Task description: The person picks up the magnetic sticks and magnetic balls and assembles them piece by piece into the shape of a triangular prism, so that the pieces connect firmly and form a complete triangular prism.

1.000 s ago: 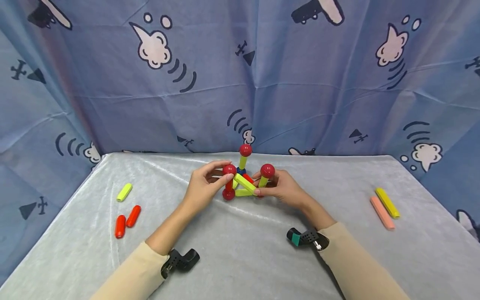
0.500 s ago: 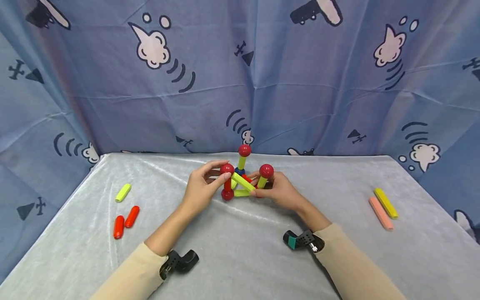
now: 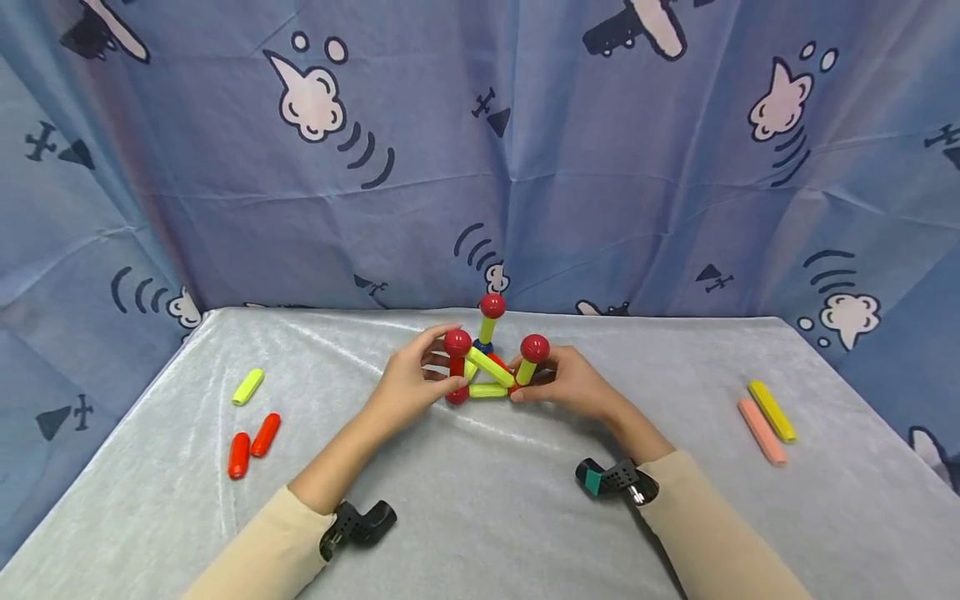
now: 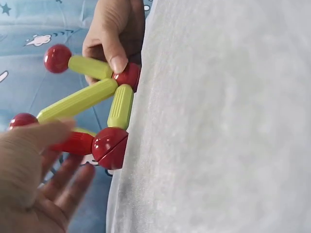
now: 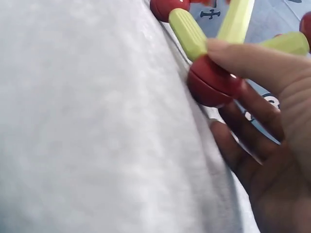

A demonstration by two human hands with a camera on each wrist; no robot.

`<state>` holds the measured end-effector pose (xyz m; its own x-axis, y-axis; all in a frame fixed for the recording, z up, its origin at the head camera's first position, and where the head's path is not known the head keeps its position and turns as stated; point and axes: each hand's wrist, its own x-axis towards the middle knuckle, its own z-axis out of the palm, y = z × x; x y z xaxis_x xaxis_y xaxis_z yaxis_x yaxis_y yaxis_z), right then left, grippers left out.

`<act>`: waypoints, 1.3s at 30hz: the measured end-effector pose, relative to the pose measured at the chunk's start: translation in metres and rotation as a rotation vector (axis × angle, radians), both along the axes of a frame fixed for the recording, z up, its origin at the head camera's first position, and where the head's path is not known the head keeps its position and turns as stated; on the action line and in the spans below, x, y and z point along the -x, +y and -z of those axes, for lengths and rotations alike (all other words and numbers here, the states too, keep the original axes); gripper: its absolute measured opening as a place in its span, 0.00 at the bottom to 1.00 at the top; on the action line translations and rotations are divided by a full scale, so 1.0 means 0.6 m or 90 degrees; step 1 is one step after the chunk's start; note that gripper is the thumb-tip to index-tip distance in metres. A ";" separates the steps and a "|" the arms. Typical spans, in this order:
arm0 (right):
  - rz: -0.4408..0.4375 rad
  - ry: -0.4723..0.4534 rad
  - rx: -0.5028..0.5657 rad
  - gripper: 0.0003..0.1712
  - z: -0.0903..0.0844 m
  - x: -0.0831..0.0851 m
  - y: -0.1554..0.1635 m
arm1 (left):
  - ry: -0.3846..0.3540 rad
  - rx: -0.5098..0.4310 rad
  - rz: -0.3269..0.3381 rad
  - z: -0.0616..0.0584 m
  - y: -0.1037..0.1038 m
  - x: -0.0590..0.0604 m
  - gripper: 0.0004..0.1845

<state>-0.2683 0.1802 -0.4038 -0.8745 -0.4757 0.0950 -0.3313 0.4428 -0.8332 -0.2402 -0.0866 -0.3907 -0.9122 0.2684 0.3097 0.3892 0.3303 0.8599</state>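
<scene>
A frame of magnetic sticks and balls stands on the cloth between both hands. A yellow-green diagonal stick [image 3: 491, 367] slopes from the upper left red ball [image 3: 457, 342] to the lower right red ball [image 5: 211, 81]. My left hand [image 3: 408, 375] is around the red upright stick [image 4: 77, 143], thumb in front and fingers spread loosely, index finger by the upper ball. With thumb and fingers my right hand [image 3: 573, 383] pinches the lower right ball, beside a yellow-green upright topped by a red ball [image 3: 535, 348]. Behind stands another upright [image 3: 487, 329] on a blue ball [image 3: 483, 347].
To the left lie a yellow-green stick [image 3: 247, 387] and two red sticks [image 3: 238, 455] [image 3: 266, 435]. A pink stick [image 3: 762, 432] and a longer yellow stick [image 3: 772, 412] lie at the right. A patterned blue curtain [image 3: 480, 167] hangs behind the cloth-covered table [image 3: 480, 517].
My left thumb has come off the upper left ball and moved down. My right thumb has slid from the diagonal stick's lower end to the ball below. The frame stays in place.
</scene>
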 end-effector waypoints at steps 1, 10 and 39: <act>-0.009 -0.005 -0.012 0.23 -0.002 -0.001 0.001 | -0.006 0.017 -0.005 0.002 0.000 0.001 0.38; -0.205 -0.200 -0.029 0.30 -0.046 -0.020 -0.005 | -0.023 0.065 -0.107 0.023 -0.009 0.006 0.18; 0.220 0.034 -0.066 0.17 0.007 -0.005 -0.019 | -0.001 0.029 -0.057 0.041 -0.006 0.007 0.18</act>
